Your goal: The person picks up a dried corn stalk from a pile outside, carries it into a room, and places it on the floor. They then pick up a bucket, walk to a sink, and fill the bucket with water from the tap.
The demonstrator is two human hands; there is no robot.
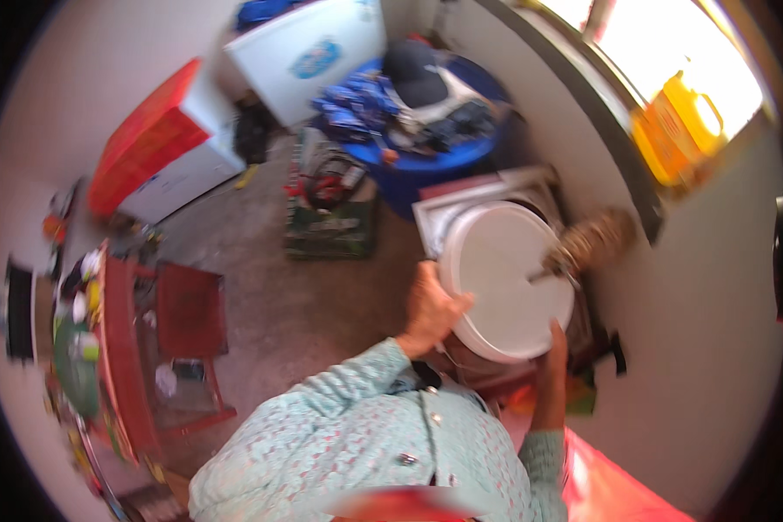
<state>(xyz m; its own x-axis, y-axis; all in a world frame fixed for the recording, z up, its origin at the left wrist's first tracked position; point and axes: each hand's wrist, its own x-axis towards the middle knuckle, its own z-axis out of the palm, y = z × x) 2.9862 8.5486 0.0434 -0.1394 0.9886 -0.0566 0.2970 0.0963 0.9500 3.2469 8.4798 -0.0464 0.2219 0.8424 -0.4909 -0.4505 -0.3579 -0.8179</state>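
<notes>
A round white bucket (506, 278) is in front of me, its flat, pale top facing up; I cannot tell whether that is a lid. My left hand (432, 311) is closed on its left rim, with the thumb lying over the edge. On the near right side, my right hand (555, 352) holds the bucket's rim, and most of its fingers are hidden. Beneath the bucket, a pale-framed square stand or box (432, 217) partly shows. A brown shaggy bundle (596, 244) touches or overlaps the bucket's right edge, blurred.
Behind stands a blue drum (391, 178) topped with blue plastic, a dark cap (414, 71) and cloth. A dark green box (331, 228) with red cables sits on the floor. Left are a red wooden chair (187, 309) and a cluttered table. A yellow jug (677, 130) stands on the windowsill.
</notes>
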